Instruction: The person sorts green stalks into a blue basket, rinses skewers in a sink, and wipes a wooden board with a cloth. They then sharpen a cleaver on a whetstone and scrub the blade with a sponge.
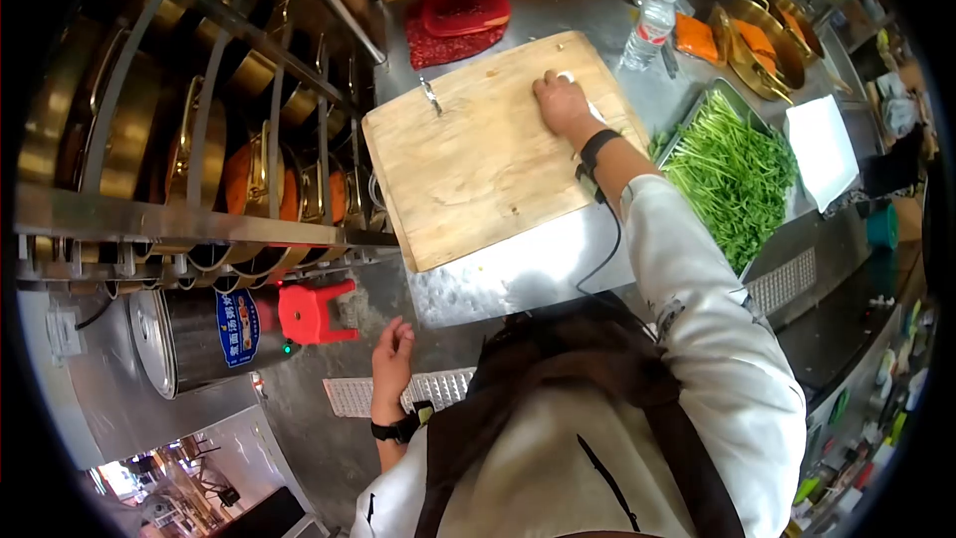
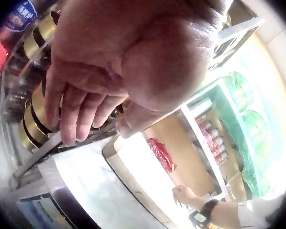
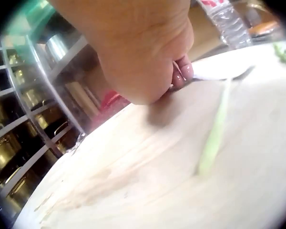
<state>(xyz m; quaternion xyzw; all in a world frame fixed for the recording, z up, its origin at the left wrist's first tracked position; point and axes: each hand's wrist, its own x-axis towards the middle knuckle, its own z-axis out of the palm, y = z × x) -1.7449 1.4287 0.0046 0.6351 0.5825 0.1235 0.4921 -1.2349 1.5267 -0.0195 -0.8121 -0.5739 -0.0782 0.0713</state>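
A kitchen worker's right hand [image 1: 561,105] rests on a wooden cutting board [image 1: 478,159] on a metal desk [image 1: 478,297], fingers curled over a small white object [image 1: 596,113] at the board's far right part. The left hand [image 1: 392,364] hangs beside the desk, fingers loose, holding nothing. At right, a metal tray [image 1: 705,96] brims with leafy green stems [image 1: 732,169]; beyond it, a brass pan [image 1: 789,58] holds an orange packet [image 1: 755,44], near a clear plastic bottle [image 1: 649,32]. Brass pots [image 1: 204,139] crowd the rack at left, some with orange contents too shadowed to name. A lid conceals what the steel barrel [image 1: 189,349] holds.

From the left wrist, the palm covers much of the scene; red-topped bottles [image 2: 213,143] line a shelf, their labels lost in blur and glare.

From the right wrist, the palm hides most of the fingers. Fingertips meet the white object, but whether they pinch it, I cannot tell. A pale green stalk [image 3: 212,148] lies nearby on the board.
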